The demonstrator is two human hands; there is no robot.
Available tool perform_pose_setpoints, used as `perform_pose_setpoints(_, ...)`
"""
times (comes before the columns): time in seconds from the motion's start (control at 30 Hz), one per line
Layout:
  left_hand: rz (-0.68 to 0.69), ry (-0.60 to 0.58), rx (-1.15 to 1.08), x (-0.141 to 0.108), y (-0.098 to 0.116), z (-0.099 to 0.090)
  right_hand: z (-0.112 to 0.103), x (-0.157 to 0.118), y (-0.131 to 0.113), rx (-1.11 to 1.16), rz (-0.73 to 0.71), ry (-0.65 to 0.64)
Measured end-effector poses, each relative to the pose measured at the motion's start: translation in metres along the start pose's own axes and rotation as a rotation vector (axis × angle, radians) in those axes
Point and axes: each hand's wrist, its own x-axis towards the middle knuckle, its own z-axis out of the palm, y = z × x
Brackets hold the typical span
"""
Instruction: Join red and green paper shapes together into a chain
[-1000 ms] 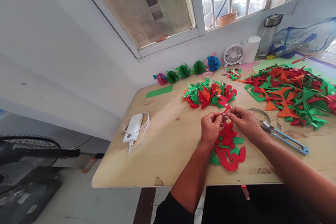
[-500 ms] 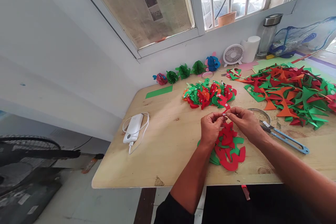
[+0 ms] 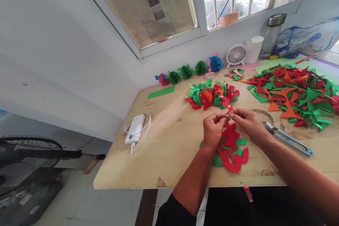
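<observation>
My left hand [image 3: 214, 129] and my right hand [image 3: 246, 123] meet fingertip to fingertip, both pinching a red paper strip [image 3: 227, 104] that carries small white pieces. Below them on the wooden table [image 3: 169, 148] lie red paper cutouts [image 3: 234, 160] over green ones [image 3: 217, 159]. Just beyond my fingers is a pile of red, green and orange cutouts [image 3: 209, 95], some with white spots. Right of my right hand, a blue-handled cutter [image 3: 291, 142] rests beside a roll of tape [image 3: 265, 116], partly hidden by that hand.
A large heap of paper scraps [image 3: 293, 91] covers the right side. Along the wall stand paper figures [image 3: 186, 72], a small white fan [image 3: 236, 55] and a glass bottle [image 3: 272, 37]. A white power bank [image 3: 135, 129] with a cable lies left, near a green strip [image 3: 161, 92].
</observation>
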Motion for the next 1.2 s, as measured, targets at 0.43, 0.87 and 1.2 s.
perform_pose_setpoints(0.43, -0.044, 0.002, -0.055, -0.0007, 0.0019, 0.0010, 0.0004, -0.0009, 0.0028, 0.026, -0.001, -0.006)
perform_pose_setpoints(0.87, -0.143, -0.025, -0.176, -0.0010, 0.0034, 0.0009, -0.0011, 0.0015, 0.0054, -0.109, -0.033, 0.030)
perform_pose_setpoints(1.2, -0.142, -0.011, -0.147, -0.0012, 0.0035, 0.0009, 0.0003, -0.0004, 0.0023, -0.135, -0.036, 0.041)
